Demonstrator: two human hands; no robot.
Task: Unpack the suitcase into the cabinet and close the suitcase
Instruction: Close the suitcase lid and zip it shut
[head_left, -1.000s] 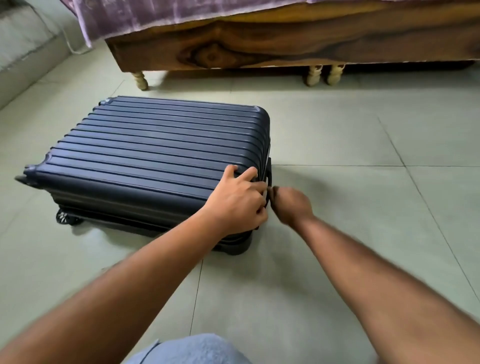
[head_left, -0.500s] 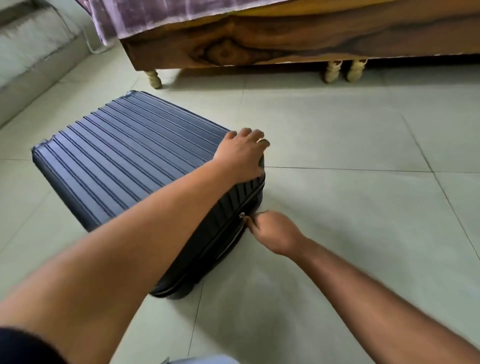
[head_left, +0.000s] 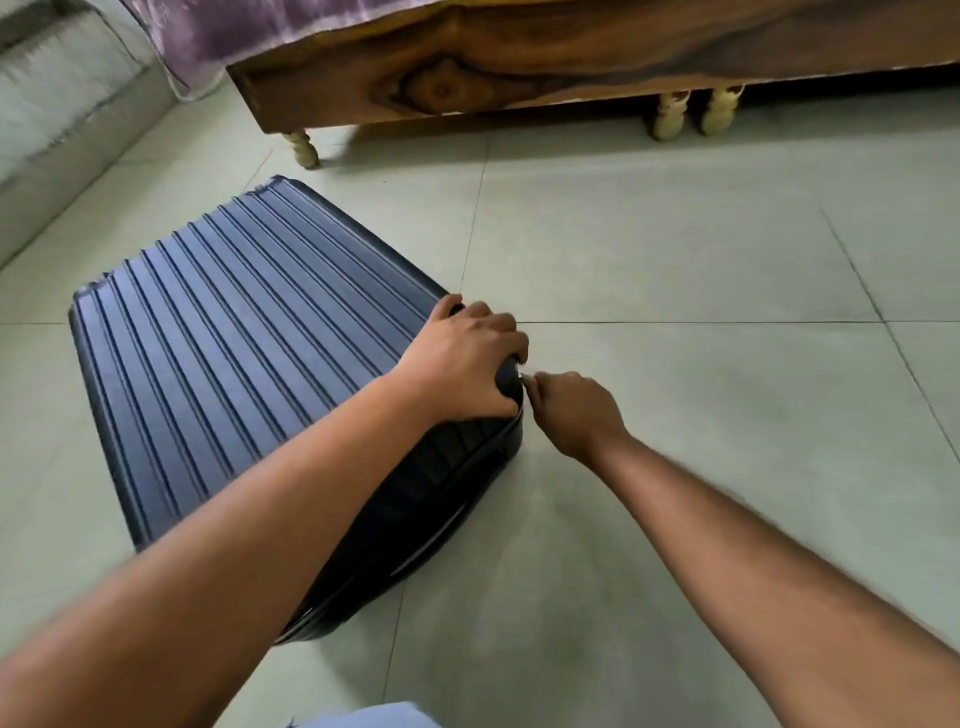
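Note:
A dark blue ribbed hard-shell suitcase (head_left: 234, 353) lies flat on the tiled floor with its lid down. My left hand (head_left: 467, 358) grips its near right corner, fingers curled over the edge. Right beside that corner my right hand (head_left: 571, 410) pinches a small zipper pull (head_left: 523, 378) on the suitcase's side seam. No cabinet is in view.
A wooden bed frame (head_left: 519, 67) on turned legs (head_left: 304, 148) runs along the back, with a purple cloth (head_left: 249, 26) hanging over it. A grey ledge (head_left: 57, 119) stands at the far left. Pale floor tiles (head_left: 701, 260) spread to the right of the suitcase.
The suitcase has turned so that its corner points toward me. My right hand moved the zipper pull along the side up to the corner, and my left hand shifted onto that corner.

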